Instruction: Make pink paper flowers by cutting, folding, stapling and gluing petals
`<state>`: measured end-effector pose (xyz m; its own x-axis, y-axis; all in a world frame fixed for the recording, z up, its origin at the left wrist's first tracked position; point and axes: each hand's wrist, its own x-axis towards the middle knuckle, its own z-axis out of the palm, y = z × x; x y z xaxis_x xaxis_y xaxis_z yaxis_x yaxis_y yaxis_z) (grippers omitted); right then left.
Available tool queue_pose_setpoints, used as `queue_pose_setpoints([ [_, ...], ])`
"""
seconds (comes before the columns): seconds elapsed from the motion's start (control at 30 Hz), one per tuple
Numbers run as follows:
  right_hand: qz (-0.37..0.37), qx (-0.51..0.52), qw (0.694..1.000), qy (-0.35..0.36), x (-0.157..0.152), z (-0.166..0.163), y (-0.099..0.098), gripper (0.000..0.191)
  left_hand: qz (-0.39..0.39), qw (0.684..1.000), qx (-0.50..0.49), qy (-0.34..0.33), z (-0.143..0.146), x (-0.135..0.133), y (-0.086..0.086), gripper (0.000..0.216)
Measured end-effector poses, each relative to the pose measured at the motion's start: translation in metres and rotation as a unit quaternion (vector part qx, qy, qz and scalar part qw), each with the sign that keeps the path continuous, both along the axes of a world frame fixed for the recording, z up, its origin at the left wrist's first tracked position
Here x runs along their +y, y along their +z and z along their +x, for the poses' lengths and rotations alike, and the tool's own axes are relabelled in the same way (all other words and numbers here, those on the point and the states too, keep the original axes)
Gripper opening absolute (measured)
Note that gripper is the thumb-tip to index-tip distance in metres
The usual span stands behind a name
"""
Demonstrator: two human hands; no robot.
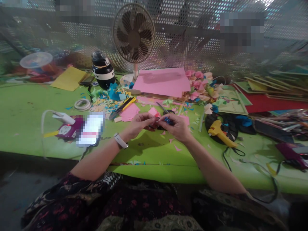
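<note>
My left hand (139, 124) and my right hand (176, 126) meet over the green table (21, 118), fingers pinched together. The left fingers pinch a small pink paper piece (154, 113). The right fingers close on a small blue object (167, 121) that I cannot make out clearly. A white watch (120, 141) sits on my left wrist. Dark scissors (163, 110) lie just behind my hands. Pink and coloured paper scraps (178, 148) lie scattered around them.
A stack of pink paper sheets (163, 81), a desk fan (133, 33), a black bottle (103, 71), a tape roll (82, 104), a yellow cutter (123, 106), a phone (90, 130), paper flowers (201, 85) and a yellow glue gun (220, 132) crowd the table. More paper lies far right.
</note>
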<state>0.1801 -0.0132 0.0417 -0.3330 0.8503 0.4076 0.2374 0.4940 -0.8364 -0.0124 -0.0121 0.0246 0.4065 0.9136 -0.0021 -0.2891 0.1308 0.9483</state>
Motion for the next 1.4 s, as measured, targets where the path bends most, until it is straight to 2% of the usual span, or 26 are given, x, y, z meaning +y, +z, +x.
queue_pose_setpoints([
  [0.23,0.016,-0.019,0.999,-0.040,-0.003,0.000,0.005,0.030,-0.006,1.000,-0.005,0.015,-0.002,-0.001,0.005,0.030],
  [0.6,-0.105,0.058,0.993,-0.012,-0.004,-0.001,0.009,0.037,0.045,0.998,-0.039,-0.007,-0.003,-0.001,0.007,0.031],
  [0.83,-0.126,0.071,0.989,-0.015,-0.005,-0.003,0.011,0.038,0.071,0.997,-0.025,0.006,-0.002,0.000,0.003,0.029],
  [1.2,-0.157,0.087,0.984,-0.011,-0.005,-0.003,0.011,0.044,0.059,0.998,-0.004,0.013,-0.004,0.002,0.004,0.029],
  [1.3,-0.167,0.118,0.978,-0.036,0.002,0.007,0.012,0.045,0.056,0.997,-0.016,0.049,-0.006,0.005,0.007,0.032],
  [1.4,-0.161,0.096,0.978,-0.089,0.017,0.020,0.010,0.039,0.041,0.993,-0.033,0.104,-0.007,0.008,0.009,0.034],
])
